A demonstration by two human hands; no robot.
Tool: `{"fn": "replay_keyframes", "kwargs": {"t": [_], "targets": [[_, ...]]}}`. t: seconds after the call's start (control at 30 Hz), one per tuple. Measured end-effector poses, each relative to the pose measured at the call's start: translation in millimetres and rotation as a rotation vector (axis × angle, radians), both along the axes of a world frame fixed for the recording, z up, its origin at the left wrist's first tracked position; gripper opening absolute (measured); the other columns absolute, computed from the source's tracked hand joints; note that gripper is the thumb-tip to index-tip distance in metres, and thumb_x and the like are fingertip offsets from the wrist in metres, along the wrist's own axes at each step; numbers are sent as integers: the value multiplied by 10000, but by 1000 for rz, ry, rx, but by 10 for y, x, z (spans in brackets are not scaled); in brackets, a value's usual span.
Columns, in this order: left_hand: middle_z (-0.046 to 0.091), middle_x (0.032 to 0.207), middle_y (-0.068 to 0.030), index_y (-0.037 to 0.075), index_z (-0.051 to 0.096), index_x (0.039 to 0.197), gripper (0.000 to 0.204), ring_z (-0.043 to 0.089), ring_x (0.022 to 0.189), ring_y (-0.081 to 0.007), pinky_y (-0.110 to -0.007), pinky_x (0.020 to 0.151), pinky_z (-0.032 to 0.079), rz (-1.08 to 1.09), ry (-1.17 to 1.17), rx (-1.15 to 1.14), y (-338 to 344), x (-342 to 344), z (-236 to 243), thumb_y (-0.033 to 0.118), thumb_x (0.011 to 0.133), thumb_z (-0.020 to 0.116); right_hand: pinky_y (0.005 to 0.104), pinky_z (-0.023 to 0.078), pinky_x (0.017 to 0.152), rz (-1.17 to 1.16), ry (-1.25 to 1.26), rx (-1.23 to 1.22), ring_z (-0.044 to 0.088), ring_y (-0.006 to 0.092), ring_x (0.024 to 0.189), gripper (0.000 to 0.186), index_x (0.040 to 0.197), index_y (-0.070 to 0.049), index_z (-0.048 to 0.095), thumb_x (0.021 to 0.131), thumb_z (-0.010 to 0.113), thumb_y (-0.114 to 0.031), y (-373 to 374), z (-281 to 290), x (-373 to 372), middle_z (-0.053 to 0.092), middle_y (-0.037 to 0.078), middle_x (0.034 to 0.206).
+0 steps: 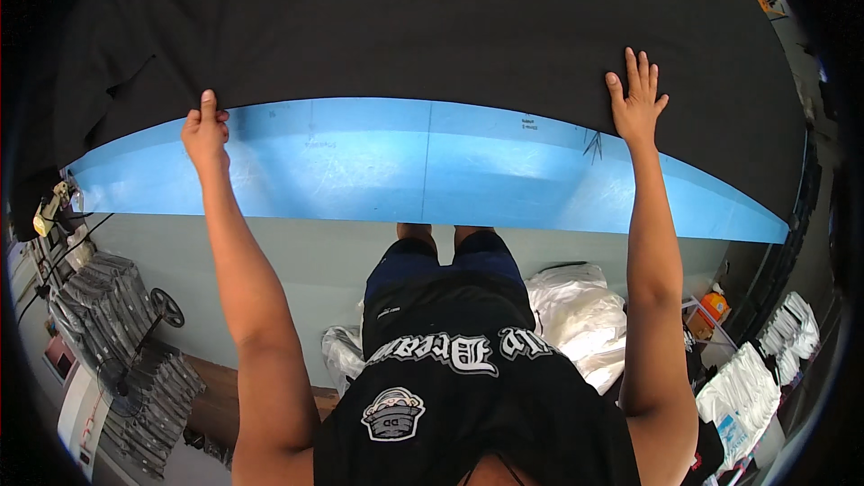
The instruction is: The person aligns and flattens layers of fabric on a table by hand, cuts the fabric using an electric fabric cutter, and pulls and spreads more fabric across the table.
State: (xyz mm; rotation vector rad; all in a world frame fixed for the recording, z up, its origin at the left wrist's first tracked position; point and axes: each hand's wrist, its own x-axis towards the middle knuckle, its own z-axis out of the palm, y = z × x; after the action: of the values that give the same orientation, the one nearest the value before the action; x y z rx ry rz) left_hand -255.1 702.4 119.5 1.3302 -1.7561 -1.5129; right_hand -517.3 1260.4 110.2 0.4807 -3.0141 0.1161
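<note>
A large black cloth (423,27) lies spread over a blue table (432,171), covering its far part. My left hand (205,130) pinches the cloth's near edge at the left, fingers closed on the hem. Over at the right, my right hand (636,99) rests flat on the cloth near its edge, fingers spread. Both forearms reach up from the lower edge of the picture.
White plastic bags (580,310) lie on the floor by my legs. More white bags (747,391) sit at the lower right. Stacks of dark packed items (112,306) and a fan (166,306) stand at the lower left. An orange bottle (714,306) sits at the right.
</note>
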Motion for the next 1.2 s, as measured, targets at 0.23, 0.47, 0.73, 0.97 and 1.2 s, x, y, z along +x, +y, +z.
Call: {"fn": "replay_keyframes", "kwargs": {"t": [0.23, 0.47, 0.73, 0.97, 1.2], "targets": [[504, 501, -41, 54, 418, 535, 536, 490, 499, -85, -245, 468, 388, -44, -115, -347, 39, -25, -218, 409, 836, 685, 672, 77, 1039, 8, -24, 38, 157, 296, 1415, 620, 1435, -277, 325, 904, 410, -584, 13, 33, -24, 244, 64, 1518], [485, 497, -41, 42, 422, 553, 535, 416, 475, -92, -265, 451, 362, -26, -189, -314, 149, -72, -148, 415, 847, 670, 671, 65, 1050, -32, -40, 72, 125, 297, 1422, 637, 1438, -291, 317, 899, 357, -628, -31, 75, -6, 220, 73, 1524], [454, 478, -80, -4, 424, 557, 554, 378, 485, -131, -324, 473, 371, -34, -327, -417, 211, -68, -103, 401, 860, 651, 673, 69, 1044, 271, -25, -76, 131, 330, 1415, 625, 1429, -257, 341, 898, 439, -572, -1379, 291, 575, 229, 87, 1518], [481, 498, -157, -33, 451, 579, 540, 401, 462, -228, -372, 495, 397, -101, -368, -529, 196, -31, -144, 387, 857, 648, 673, 26, 1048, 237, -59, 64, 111, 321, 1420, 650, 1436, -260, 332, 890, 412, -605, -1362, 14, 643, 223, 69, 1522], [663, 921, -144, 34, 636, 831, 381, 616, 841, -331, -404, 724, 474, -55, -663, -817, 389, -313, 566, 407, 789, 702, 673, 17, 1051, 211, -46, 113, 102, 321, 1421, 672, 1438, -282, 322, 879, 368, -651, -1315, -33, 671, 223, 62, 1523]]}}
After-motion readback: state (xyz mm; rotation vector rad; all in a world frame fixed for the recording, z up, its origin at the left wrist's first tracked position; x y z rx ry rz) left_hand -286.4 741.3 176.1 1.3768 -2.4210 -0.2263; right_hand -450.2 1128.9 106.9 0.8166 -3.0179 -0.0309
